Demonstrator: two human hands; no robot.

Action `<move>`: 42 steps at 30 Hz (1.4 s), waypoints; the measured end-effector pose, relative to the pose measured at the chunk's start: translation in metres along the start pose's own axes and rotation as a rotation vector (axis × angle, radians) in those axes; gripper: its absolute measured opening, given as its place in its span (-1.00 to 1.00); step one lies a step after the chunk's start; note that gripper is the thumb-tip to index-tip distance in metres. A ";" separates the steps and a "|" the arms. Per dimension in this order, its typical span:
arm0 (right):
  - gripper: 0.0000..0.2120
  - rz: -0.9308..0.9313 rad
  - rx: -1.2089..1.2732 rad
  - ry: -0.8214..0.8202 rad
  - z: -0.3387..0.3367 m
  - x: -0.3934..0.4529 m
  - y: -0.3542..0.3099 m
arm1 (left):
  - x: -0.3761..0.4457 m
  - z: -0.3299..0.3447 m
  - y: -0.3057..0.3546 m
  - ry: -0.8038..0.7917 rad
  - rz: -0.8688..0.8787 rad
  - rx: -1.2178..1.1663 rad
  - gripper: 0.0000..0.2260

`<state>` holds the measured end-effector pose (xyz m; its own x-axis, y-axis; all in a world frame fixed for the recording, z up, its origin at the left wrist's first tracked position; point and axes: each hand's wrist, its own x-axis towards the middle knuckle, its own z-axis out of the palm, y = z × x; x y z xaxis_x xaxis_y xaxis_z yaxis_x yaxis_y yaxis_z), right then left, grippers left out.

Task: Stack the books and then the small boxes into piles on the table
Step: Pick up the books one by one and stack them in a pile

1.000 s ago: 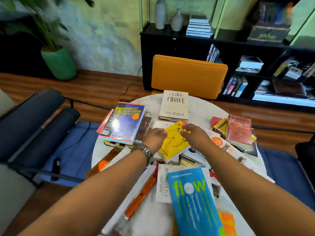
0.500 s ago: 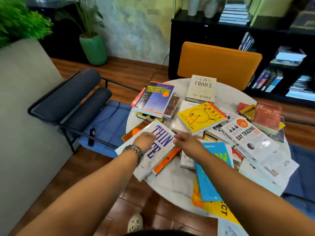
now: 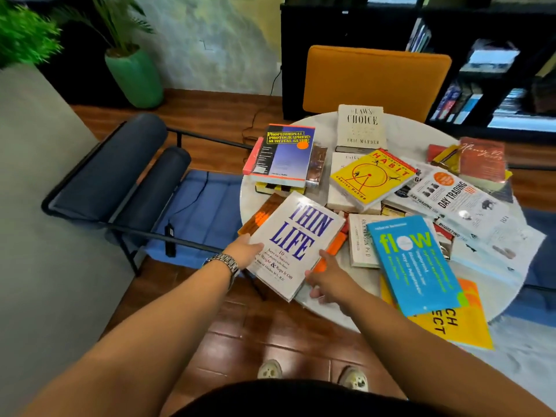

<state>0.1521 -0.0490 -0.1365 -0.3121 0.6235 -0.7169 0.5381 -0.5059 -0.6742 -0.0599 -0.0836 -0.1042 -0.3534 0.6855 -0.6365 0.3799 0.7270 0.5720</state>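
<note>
My left hand (image 3: 244, 251) and right hand (image 3: 326, 277) grasp a white book (image 3: 296, 240) by its near corners, over the cluttered bench (image 3: 337, 308) edge.

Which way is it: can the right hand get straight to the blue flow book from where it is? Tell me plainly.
Probably yes. The flow book lies face up on top of the pile with nothing over it, just beside the right hand. But that hand is gripping the Thin Life book along with the left hand, so it must let go first.

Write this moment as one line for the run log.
phase: book stacking | left hand: grips white Thin Life book | right hand: grips same book | piles: unfinished, books scattered on table
</note>
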 end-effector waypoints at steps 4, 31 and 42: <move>-0.18 -0.013 -0.003 0.012 0.019 -0.004 0.010 | 0.000 0.001 -0.008 0.000 0.045 0.035 -0.62; -0.42 -0.430 0.242 0.369 0.004 -0.040 -0.045 | -0.010 -0.033 0.028 -0.053 0.268 -0.229 -0.64; -0.69 -0.396 0.229 0.436 -0.099 0.001 -0.097 | 0.040 -0.005 0.119 -0.033 0.294 -0.233 -0.47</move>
<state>0.1768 0.0594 -0.0550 -0.0798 0.9509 -0.2992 0.2504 -0.2714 -0.9293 -0.0333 0.0309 -0.0590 -0.2293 0.8672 -0.4419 0.2553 0.4917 0.8325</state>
